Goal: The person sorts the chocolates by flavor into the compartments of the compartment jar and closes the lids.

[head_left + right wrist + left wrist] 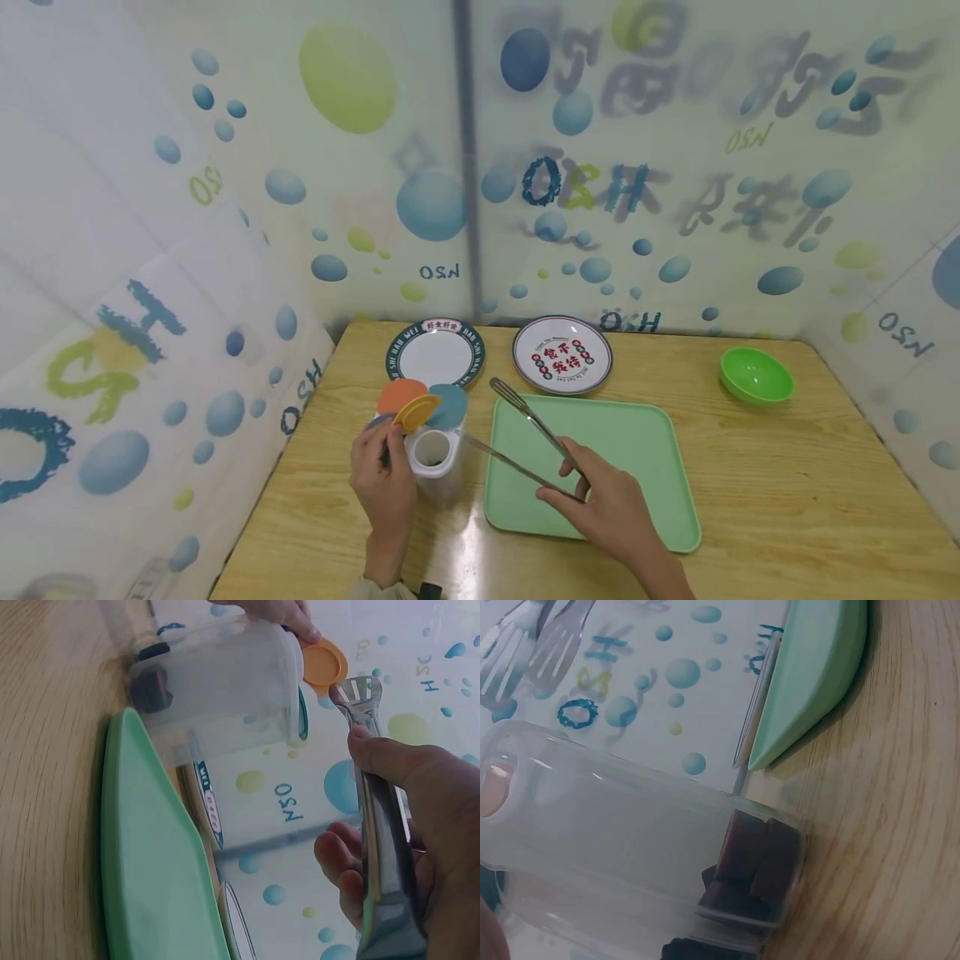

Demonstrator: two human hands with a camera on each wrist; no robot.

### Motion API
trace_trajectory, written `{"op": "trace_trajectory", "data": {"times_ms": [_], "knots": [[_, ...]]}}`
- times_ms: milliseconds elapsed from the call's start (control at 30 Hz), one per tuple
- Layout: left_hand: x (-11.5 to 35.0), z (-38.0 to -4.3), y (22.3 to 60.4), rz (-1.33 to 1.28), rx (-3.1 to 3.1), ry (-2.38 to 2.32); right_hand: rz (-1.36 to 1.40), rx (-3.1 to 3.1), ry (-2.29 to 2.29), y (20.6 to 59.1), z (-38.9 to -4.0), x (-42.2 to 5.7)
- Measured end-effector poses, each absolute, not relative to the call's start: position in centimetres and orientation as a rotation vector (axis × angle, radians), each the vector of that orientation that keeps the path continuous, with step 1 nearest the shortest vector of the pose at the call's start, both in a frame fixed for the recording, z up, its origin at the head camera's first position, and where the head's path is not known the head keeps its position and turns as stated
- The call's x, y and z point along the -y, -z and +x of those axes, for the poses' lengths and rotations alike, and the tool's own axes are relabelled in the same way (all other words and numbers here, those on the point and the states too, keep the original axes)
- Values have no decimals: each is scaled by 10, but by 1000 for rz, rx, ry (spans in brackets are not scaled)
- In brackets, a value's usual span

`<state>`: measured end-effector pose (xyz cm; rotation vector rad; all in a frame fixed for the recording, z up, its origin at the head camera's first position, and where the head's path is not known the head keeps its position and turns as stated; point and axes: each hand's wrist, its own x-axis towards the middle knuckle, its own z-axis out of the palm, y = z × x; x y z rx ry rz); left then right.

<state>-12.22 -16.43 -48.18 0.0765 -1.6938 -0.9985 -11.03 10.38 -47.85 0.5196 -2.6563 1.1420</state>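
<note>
My left hand (384,483) pinches the raised yellow-orange lid (417,412) of a clear, multi-compartment container (438,483) standing upright on the table. Beside that lid, the orange lid (401,395) and blue lid (448,406) also show. Below the raised lid is a round opening. Dark reddish-brown chunks (750,859) lie at the container's bottom in the left wrist view. In my right hand (607,504) are metal tongs (535,422), their arms spread apart and nothing between their slotted tips. One tip is close to the container's right side; the other points over the tray.
A light green tray (637,467) lies right of the container, under the tongs. Behind are a dark-rimmed plate (437,354) and a white plate with red lettering (562,354). A bright green bowl (756,377) sits at the back right. Printed sheets wall the wooden table (780,492).
</note>
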Motion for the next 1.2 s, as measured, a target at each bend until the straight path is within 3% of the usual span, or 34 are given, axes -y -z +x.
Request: {"op": "trace_trajectory", "data": {"times_ms": [400, 1200], "knots": [[175, -130, 503, 91, 1716, 998, 246, 2833, -1022, 493, -115, -139], [160, -118, 472, 66, 1692, 991, -345, 2981, -952, 527, -107, -249]]}}
